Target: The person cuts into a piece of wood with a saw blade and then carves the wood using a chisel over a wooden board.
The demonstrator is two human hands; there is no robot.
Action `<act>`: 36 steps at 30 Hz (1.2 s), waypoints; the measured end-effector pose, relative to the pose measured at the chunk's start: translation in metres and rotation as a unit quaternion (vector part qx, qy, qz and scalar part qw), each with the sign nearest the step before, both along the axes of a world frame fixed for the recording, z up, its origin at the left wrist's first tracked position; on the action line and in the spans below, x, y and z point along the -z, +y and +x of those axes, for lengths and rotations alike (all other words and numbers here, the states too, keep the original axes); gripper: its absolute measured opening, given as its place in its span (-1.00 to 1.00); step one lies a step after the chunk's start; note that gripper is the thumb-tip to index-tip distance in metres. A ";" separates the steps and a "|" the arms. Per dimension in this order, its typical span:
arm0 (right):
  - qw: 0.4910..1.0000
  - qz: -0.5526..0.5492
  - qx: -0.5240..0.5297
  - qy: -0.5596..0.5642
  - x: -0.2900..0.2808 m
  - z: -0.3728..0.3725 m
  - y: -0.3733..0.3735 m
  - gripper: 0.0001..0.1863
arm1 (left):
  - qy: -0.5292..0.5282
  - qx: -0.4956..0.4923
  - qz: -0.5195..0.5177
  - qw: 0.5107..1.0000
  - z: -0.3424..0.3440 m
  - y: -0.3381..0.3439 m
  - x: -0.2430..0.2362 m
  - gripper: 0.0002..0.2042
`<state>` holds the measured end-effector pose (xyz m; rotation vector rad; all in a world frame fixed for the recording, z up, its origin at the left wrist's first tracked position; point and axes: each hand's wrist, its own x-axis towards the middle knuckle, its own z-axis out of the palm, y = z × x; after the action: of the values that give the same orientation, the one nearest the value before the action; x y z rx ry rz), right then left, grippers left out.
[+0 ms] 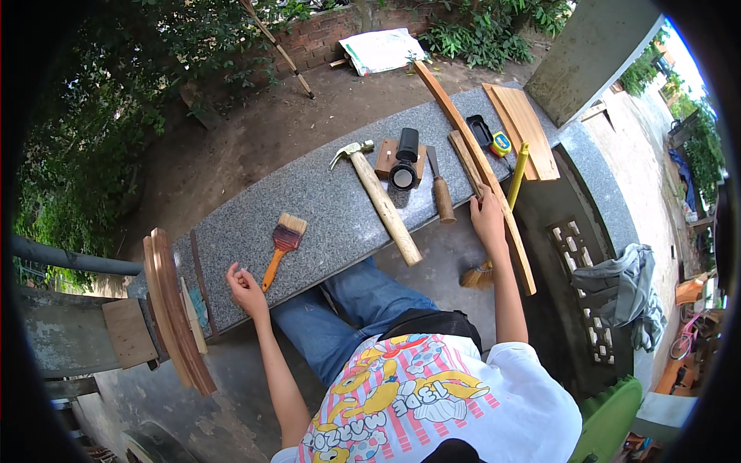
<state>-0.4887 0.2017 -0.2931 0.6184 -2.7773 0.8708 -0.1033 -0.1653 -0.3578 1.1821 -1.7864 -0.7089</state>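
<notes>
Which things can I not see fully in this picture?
All in the head view:
Right hand: its fingers hide exactly what they touch.
Jeans: lower legs hidden by stone bench.
Brown block: partly covered by black container.
Green object: cut off by lower edge.

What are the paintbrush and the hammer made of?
Paintbrush: pale bristles, natural or synthetic unclear; smooth orange handle, perhaps painted wood or plastic. Hammer: probably steel head, judging by its metallic shine; pale handle, likely bare wood from its streaky, mottled surface.

Your grey worktop point(309, 185): brush point(282, 245) beside your left hand point(248, 293), chisel point(442, 193) near your right hand point(488, 221), hammer point(382, 201) between.
</notes>
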 end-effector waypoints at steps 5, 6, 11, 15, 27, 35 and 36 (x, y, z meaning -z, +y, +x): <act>0.997 0.030 0.028 0.062 0.022 -0.017 -0.004 -0.59 | 0.013 0.004 -0.011 1.000 0.005 -0.004 0.008 -0.78; 0.997 0.049 0.053 0.006 0.016 -0.014 -0.008 -0.56 | 0.012 0.004 -0.010 1.000 0.006 -0.005 0.008 -0.78; 0.990 0.103 0.026 0.091 0.027 -0.024 0.002 -0.49 | -0.016 0.000 -0.023 1.000 0.003 -0.002 0.006 -0.78; 0.988 0.113 0.014 0.101 0.030 -0.030 0.010 -0.45 | -0.025 -0.004 -0.027 0.999 0.003 -0.002 0.007 -0.78; 0.985 -0.102 -0.041 -0.130 0.013 -0.029 0.010 -0.60 | -0.006 -0.008 -0.026 1.000 0.002 -0.002 0.005 -0.78; 0.958 -0.194 -0.031 -0.207 0.036 -0.035 0.013 -0.64 | -0.019 -0.004 -0.015 1.000 0.003 0.000 0.002 -0.79; 0.955 -0.211 -0.037 -0.205 0.044 -0.039 0.013 -0.65 | -0.019 -0.006 -0.015 1.000 0.004 -0.001 0.004 -0.79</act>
<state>-0.5279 0.2149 -0.3369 0.5133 -2.7671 1.7216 -0.0993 -0.1663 -0.3619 1.1922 -1.8137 -0.6537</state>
